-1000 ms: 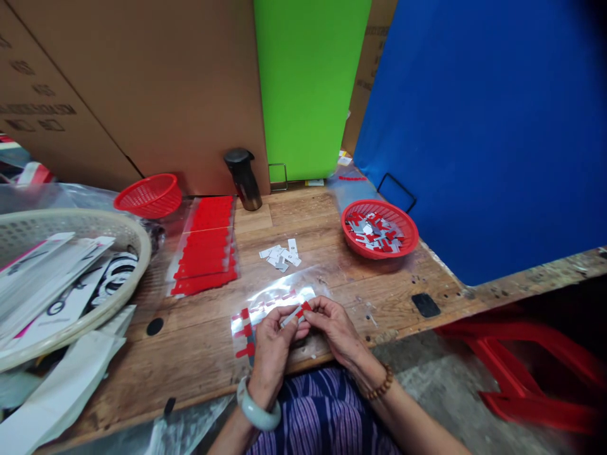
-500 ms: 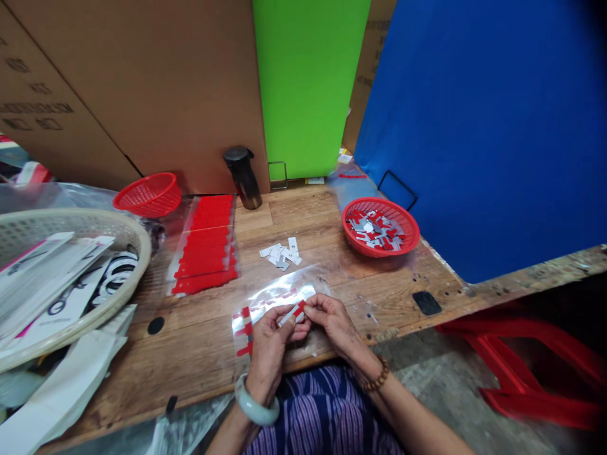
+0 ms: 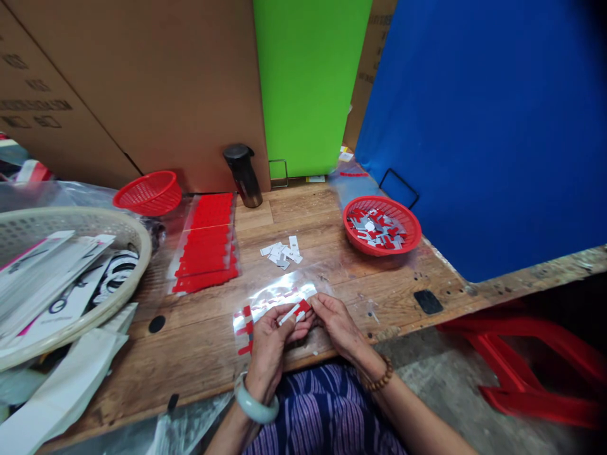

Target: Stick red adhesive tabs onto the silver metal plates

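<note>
Left hand (image 3: 270, 338): curled, holding the red-and-white tag (image 3: 300, 309) between thumb and fingers, white end toward 7 o'clock, red end toward 1. Right hand (image 3: 336, 322): thumb and index narrowed to a pinch at the tag's red end; can't tell if it's touching. Vs 1.0 s ago: right fingertips have backed off slightly toward 1 o'clock, more of the red end exposed; left grip basically unchanged. Left forearm enters from 7 o'clock, right from 5, wrists low at the table (image 3: 190, 341) edge. Clear sheet (image 3: 258, 303) with red pieces lies just beyond the left hand, 9 to 12 o'clock. White card pile (image 3: 279, 253) at 12, red sheet stack (image 3: 206, 243) at 10, filled red basket (image 3: 416, 230) at 2.
</note>
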Demonstrator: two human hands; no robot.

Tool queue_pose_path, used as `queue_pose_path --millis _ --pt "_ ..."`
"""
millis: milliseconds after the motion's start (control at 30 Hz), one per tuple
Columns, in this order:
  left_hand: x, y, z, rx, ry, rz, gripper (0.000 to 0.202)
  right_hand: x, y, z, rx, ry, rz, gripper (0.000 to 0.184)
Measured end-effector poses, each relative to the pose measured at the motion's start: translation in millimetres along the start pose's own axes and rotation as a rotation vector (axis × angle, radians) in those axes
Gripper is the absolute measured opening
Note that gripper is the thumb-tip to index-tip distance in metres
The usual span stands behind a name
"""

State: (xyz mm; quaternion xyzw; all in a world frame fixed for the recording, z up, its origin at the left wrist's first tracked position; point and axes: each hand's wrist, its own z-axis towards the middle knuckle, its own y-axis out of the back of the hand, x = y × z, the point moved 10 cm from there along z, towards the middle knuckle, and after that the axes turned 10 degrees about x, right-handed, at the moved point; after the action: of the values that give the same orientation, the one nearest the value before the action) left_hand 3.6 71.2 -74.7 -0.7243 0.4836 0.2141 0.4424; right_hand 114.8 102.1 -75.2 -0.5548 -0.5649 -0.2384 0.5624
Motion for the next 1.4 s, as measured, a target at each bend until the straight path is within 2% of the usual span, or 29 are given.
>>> queue_pose_path --millis 167,367,600,767,1133,1400 --pt "-1 1.3 0 0.007 -0.021 -0.016 0.030 0 -6 -2 0.011 0.027 0.085 0.037" --pt "2 -0.4 -2 0.025 -0.029 -0.035 0.027 10 -4 -3 -0.080 0.085 -0.042 0.029" --pt "13 -21.0 -6 0.187 0.003 0.002 0.030 4 -1 -4 -0.119 0.038 0.018 0.027" --pt "13 -24.8 -8 0.180 -0.020 -0.052 0.029 4 -6 -7 -0.084 0.044 0.177 0.026" --pt "13 -26.7 -7 0.214 -0.046 -0.022 0.021 1 -10 -6 -0.064 0.013 0.260 0.028" --pt "11 -25.6 -6 0.202 -0.088 0.140 0.023 6 -8 -9 -0.162 0.068 0.215 0.027"
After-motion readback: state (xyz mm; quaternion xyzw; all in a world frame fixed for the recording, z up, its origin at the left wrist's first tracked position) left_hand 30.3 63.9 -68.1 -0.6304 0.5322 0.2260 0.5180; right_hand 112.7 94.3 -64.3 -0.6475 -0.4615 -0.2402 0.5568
